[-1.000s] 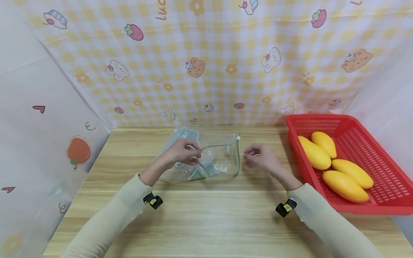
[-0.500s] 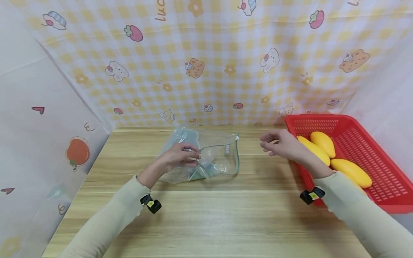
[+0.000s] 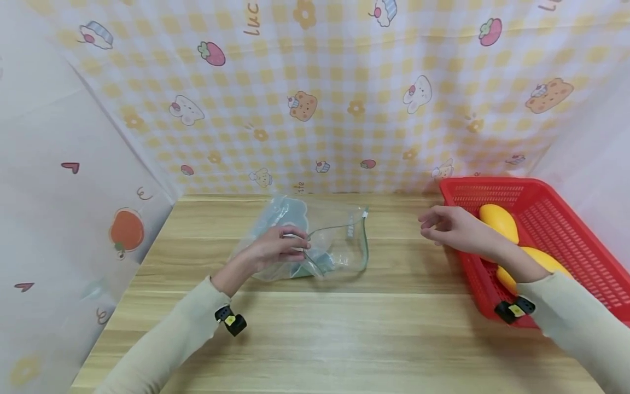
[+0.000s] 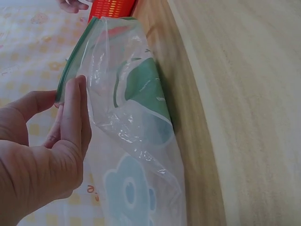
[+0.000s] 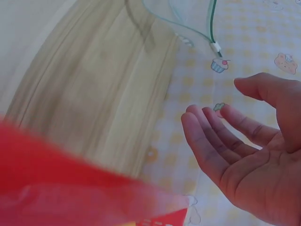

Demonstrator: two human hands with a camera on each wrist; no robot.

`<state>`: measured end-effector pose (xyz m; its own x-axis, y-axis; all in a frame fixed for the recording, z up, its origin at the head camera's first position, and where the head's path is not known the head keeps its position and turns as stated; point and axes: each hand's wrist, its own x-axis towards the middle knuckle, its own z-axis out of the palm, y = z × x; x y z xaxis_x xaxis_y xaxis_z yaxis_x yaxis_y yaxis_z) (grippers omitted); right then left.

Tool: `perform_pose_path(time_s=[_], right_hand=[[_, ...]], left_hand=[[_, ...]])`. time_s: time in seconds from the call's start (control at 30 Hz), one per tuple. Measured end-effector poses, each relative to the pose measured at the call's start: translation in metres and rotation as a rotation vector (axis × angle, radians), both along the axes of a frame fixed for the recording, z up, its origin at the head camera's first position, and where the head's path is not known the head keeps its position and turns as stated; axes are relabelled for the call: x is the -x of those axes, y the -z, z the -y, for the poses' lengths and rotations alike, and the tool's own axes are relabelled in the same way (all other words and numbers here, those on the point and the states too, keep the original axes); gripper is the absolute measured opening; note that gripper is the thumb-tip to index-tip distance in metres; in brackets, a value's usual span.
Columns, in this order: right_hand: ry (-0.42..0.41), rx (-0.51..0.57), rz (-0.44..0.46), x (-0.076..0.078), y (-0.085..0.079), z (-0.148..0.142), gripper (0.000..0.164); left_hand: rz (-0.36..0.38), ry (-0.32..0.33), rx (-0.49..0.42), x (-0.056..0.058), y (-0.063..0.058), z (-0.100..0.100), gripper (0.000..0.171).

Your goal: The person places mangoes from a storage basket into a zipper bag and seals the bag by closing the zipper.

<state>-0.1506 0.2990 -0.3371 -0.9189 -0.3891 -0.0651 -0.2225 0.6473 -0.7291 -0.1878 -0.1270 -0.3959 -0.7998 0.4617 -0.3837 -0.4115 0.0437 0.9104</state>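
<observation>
A clear zip bag (image 3: 339, 246) with pale blue and green prints lies on the table, its green-edged mouth spread apart and facing right. My left hand (image 3: 278, 249) pinches the rim of that mouth between thumb and fingers, as the left wrist view also shows on the bag (image 4: 141, 94). My right hand (image 3: 458, 227) hovers by the left rim of a red basket (image 3: 585, 224), holding nothing; in the right wrist view its fingers (image 5: 202, 143) are loosely bent, thumb apart. Yellow mangoes (image 3: 497, 221) lie inside the basket, partly hidden by my right forearm.
The wooden table (image 3: 325, 339) stretches in front of both arms. Behind it hangs a yellow checked cloth (image 3: 344, 137) with cartoon prints. A white slider (image 5: 216, 46) sits at the bag's far corner.
My right hand has moved right, from beside the bag's mouth to the basket's left rim, its forearm now over the basket. My left hand keeps its pinch on the bag.
</observation>
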Motion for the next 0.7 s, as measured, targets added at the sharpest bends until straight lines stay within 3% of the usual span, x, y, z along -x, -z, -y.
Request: perform_pose_path(time_s=[0.37,0.7], right_hand=[[-0.049,-0.116,-0.184,-0.013,-0.006,-0.021,0.026],[-0.056,-0.169,-0.239,-0.014,-0.009,-0.037,0.023]], left_hand=[[0.026,0.016,-0.079,-0.001,0.008,0.003,0.021],[0.041,0.019,-0.109,-0.001,0.01,0.004,0.019]])
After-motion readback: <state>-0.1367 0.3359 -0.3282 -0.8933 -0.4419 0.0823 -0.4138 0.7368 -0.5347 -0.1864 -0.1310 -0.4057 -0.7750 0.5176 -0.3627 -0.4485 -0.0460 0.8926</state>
